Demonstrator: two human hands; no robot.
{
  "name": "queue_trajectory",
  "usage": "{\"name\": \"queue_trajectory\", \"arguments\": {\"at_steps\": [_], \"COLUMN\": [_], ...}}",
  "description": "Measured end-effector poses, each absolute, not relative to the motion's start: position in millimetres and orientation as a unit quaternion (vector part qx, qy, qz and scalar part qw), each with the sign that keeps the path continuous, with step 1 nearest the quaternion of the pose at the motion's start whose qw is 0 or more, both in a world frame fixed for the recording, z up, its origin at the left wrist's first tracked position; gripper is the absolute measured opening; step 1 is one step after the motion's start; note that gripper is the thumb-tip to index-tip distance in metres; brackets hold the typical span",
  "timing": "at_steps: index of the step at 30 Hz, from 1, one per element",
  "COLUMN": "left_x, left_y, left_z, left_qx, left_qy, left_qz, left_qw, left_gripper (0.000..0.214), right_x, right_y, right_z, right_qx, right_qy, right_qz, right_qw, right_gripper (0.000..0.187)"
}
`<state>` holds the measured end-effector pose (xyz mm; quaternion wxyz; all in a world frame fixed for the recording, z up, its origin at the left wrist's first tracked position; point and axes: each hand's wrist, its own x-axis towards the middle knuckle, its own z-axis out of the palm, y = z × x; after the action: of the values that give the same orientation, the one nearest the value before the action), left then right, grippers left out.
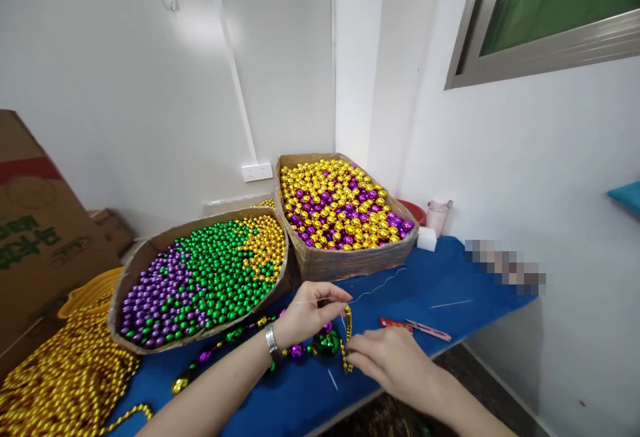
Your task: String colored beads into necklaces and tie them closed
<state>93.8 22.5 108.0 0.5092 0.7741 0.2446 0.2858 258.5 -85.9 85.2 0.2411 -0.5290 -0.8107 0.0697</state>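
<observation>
My left hand (311,312), a metal-band bracelet on its wrist, pinches a thin white thread (381,284) between thumb and fingers. One end of a short strand of small gold beads (349,324) is at those fingertips. Lower on the same strand, my right hand (387,359) has its fingers closed on the beads. Below and behind the left wrist, a strung garland of purple, gold and green beads lies on the blue table, with a large green ball (327,343) near the hands and a large gold one (180,384) at its left end.
A carton of purple, green and gold beads (116,314) stands behind; another holds bigger gold and purple balls (345,265). Gold bead strands (65,364) heap at left. Pink-handled tweezers-like tool (430,330), red packet (395,324) and white block (427,238) rest on the blue table (400,297).
</observation>
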Motion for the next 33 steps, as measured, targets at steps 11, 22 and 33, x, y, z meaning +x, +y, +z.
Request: {"name": "queue_trajectory", "arguments": {"at_steps": [11,22,33], "left_x": [92.3,91.8,78.0], "left_y": [21.7,21.3,41.8], "left_z": [104.3,94.7,63.3], "left_qx": [0.943,0.924,0.923], "left_qy": [0.01,0.007,0.103], "left_qz": [0.326,0.364,0.362], "left_qw": [0.064,0.116,0.079], "left_gripper": [0.036,0.032,0.014], "right_x": [260.6,260.1,262.4], "right_y": [-44.9,-44.1,-50.3], "right_z": [58.4,46.2,47.4], "right_qx": [-0.415,-0.371,-0.41], "right_qy": [-0.553,-0.517,-0.506], "right_qz": [0.578,0.629,0.584], "right_qw": [0.433,0.446,0.485], "right_gripper": [0.049,0.038,0.03]}}
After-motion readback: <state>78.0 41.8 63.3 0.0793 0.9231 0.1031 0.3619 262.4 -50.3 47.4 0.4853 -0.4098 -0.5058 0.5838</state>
